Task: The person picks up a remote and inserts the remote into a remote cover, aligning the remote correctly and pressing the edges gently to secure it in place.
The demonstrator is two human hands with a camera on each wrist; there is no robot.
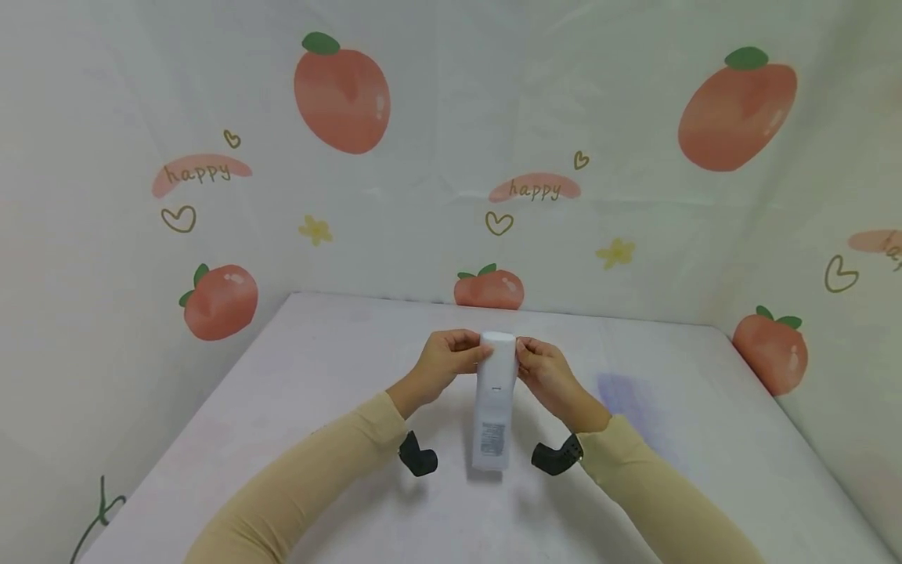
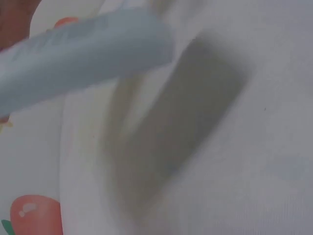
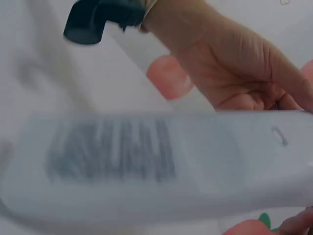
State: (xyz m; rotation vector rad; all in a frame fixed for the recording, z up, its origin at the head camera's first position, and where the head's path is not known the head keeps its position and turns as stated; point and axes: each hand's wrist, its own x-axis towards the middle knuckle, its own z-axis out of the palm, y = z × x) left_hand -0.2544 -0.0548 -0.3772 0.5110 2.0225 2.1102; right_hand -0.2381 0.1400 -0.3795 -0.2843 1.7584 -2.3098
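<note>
A long white remote control (image 1: 496, 403) is held up in front of me, its back with a printed label (image 1: 492, 439) facing me. My left hand (image 1: 445, 362) grips its upper left side, thumb on the back face. At the upper right edge, my right hand (image 1: 553, 380) pinches it with thumb and bent fingers. In the left wrist view the remote's lower end (image 2: 112, 46) hangs over the table, casting a shadow. The right wrist view shows the blurred label (image 3: 112, 152) close up, with the left hand (image 3: 234, 63) beyond it.
A white cloth covers the table (image 1: 338, 345), with a purple stain (image 1: 637, 407) on the right. Behind it hangs a white curtain (image 1: 437, 117) printed with fruit and hearts. Black wrist cameras (image 1: 419, 456) jut inward below both hands. A green cord (image 1: 102, 505) is at the lower left.
</note>
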